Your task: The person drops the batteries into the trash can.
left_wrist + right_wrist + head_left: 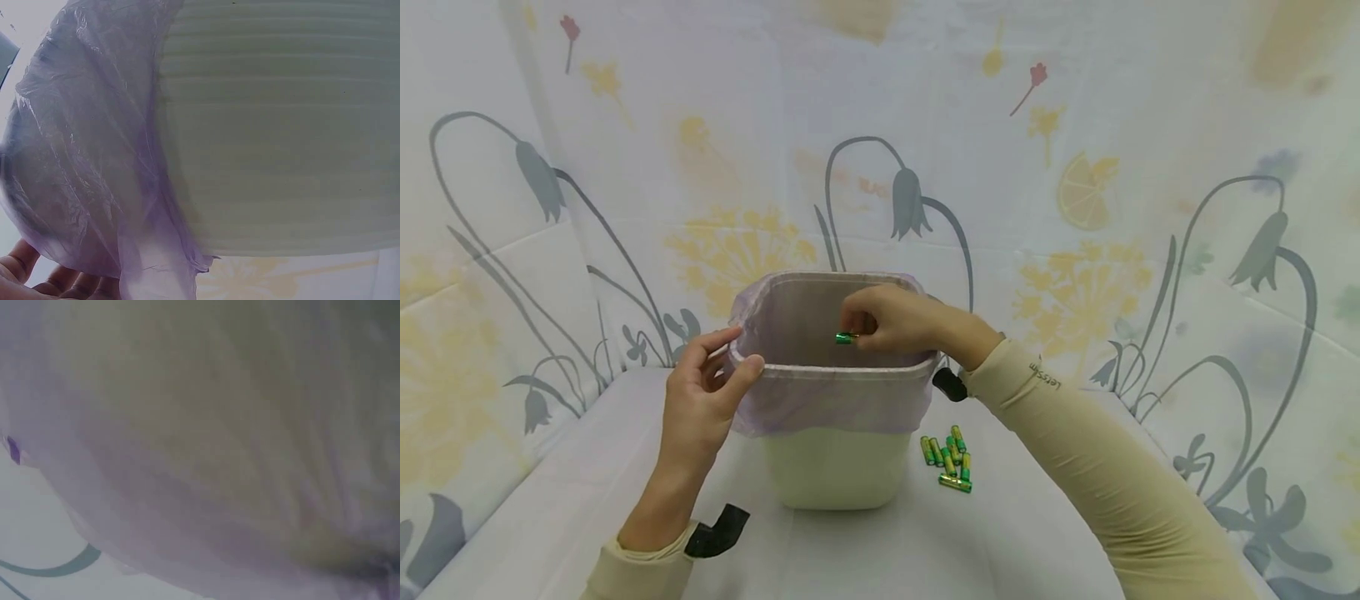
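Battery point(844, 338) is being pinched in the fingers point(852, 313) of the right hand point(898, 319) and is lying roughly level over, or just within, the mouth of the bin point(838, 471); from where I am standing, I cannot tell its depth. The left hand point(703, 392) is grasping the near left corner of the bin, its thumb bearing on the front edge over the purple liner point(842, 404), presumably for steadying. Further batteries point(950, 461) are resting on the table point(1022, 542), just beside the bin's right side. Step in hand, as I am judging it: depositing one battery in the bin, although this position is not ruling out removal. Next move: if depositing, the right hand is needing to release clear of the liner, with the left hand bracing the bin.
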